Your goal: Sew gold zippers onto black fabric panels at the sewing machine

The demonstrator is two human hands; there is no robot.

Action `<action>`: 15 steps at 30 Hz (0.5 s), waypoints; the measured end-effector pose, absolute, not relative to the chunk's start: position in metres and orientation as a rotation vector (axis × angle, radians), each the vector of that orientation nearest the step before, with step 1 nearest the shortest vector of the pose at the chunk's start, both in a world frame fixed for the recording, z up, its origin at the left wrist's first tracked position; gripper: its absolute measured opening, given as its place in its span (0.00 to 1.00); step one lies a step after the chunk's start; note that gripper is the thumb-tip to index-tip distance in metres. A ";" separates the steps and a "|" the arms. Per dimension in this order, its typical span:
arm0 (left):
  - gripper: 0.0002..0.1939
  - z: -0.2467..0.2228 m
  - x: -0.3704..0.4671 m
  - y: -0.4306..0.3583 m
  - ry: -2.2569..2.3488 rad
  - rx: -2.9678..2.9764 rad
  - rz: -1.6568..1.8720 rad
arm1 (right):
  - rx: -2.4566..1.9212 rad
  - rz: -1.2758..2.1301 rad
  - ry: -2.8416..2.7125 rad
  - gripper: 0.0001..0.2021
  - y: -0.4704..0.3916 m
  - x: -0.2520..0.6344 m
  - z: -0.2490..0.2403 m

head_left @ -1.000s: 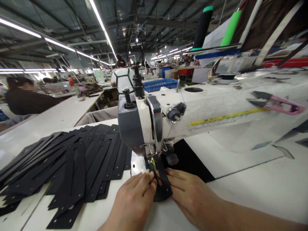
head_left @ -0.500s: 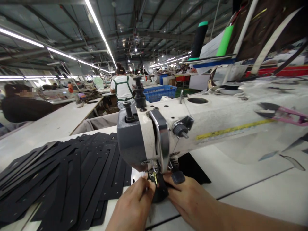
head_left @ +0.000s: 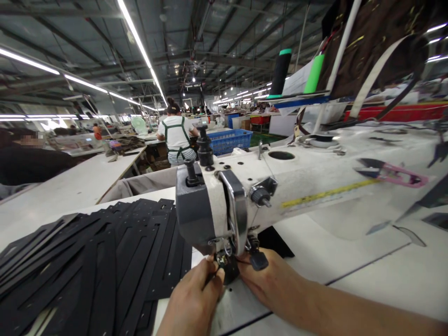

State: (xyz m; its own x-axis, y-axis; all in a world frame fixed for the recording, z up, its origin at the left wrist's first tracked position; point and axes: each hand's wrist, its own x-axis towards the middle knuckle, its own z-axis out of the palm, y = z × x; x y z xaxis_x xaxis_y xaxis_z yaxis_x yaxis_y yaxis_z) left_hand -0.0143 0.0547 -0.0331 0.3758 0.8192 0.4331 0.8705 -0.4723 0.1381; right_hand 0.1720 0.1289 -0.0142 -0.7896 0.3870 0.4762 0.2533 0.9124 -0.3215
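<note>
A small black piece of material (head_left: 231,273) lies under the needle area of a sewing machine (head_left: 217,200). At its left edge my left hand (head_left: 194,294) pinches it between thumb and fingers. My right hand (head_left: 271,280) grips the right side, its fingertips partly hidden behind the machine's dark lever pad (head_left: 259,260). Both hands rest low, close to the presser foot. More black material (head_left: 275,242) shows flat on the table behind the machine head; whether it joins the held piece is hidden.
Overlapping black slotted panels (head_left: 115,261) cover the table at left. Pink-handled snips (head_left: 395,172) and a yellow measuring tape (head_left: 329,193) are on the machine arm. Black (head_left: 281,72) and green (head_left: 314,73) thread cones stand behind. A person in white (head_left: 177,133) works beyond, near a blue basket (head_left: 227,141).
The black piece has slid farther under the needle, so less of it shows in front. Both hands keep their hold. The camera view has shifted slightly.
</note>
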 end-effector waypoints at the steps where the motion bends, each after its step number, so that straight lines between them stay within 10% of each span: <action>1: 0.12 -0.032 -0.013 0.055 -1.562 -2.503 -0.705 | -0.444 0.321 -2.505 0.12 0.130 0.172 -0.015; 15: 0.09 -0.016 -0.006 0.057 -1.723 -2.489 -0.687 | -0.448 0.195 -2.415 0.12 0.135 0.168 -0.024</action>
State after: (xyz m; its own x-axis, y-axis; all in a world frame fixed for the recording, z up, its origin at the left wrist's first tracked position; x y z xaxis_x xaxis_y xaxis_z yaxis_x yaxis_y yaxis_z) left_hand -0.0060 0.0569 -0.0165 0.2860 0.8816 0.3756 0.8981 -0.3832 0.2156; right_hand 0.1681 0.1349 -0.0244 -0.7200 0.3665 0.5893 0.2674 0.9301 -0.2518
